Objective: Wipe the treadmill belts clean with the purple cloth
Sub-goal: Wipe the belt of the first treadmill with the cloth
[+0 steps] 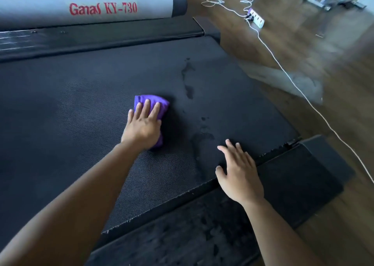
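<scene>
My left hand (142,127) pressed the purple cloth (150,101) onto the treadmill belt (81,103), grip wide. My right hand (239,174), at four o'clock of it, rested flat, grip wide.

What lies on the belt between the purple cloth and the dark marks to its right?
Nothing visible does. The left hand presses the purple cloth flat, and only bare belt separates it from the dark marks. The right hand rests at the belt's near edge, beside the lowest of them.

Bare all the way up: left hand (141,130), right hand (239,176), both forearms (81,201) uncovered to frame edge, fingers (146,106) slender.
</scene>
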